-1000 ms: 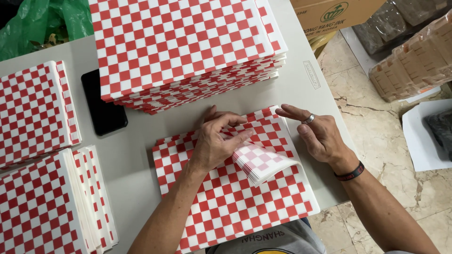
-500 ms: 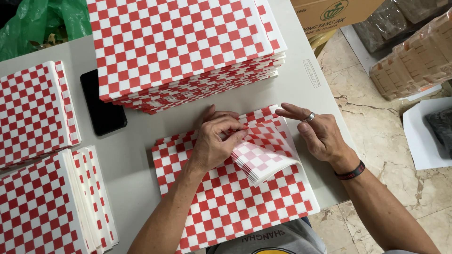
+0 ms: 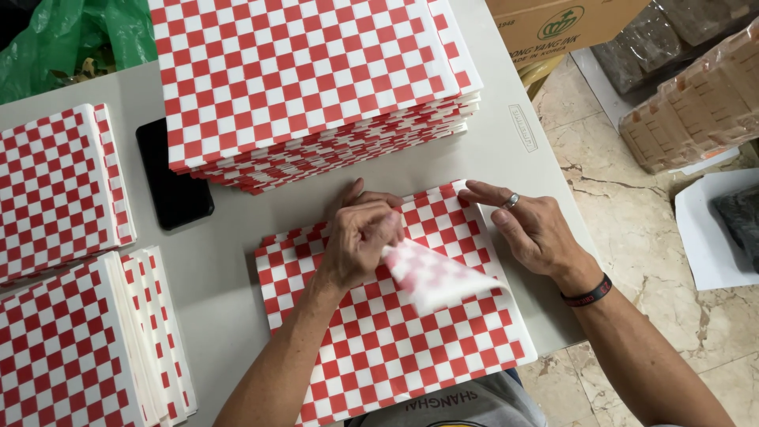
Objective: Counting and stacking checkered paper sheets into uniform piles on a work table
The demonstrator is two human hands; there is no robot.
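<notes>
A small pile of red-and-white checkered paper sheets [image 3: 411,348] lies on the grey table [image 3: 229,261] right in front of me. My left hand [image 3: 360,241] pinches the far right corner of the top sheet [image 3: 439,277] and peels it back toward me, showing its pale underside. My right hand [image 3: 534,229] rests flat, fingers spread, on the pile's far right edge; it wears a ring and a dark wristband.
A tall stack of the same checkered paper [image 3: 308,79] stands at the far side. Two folded batches [image 3: 55,190] [image 3: 87,348] lie at the left, a black phone [image 3: 172,178] beside them. Green bag [image 3: 71,35] back left; cardboard box [image 3: 569,24] and wrapped goods on the floor right.
My left hand has lifted the sheet's corner higher and drawn it toward me, so more of the pale underside shows. My right hand stays on the pile's edge.
</notes>
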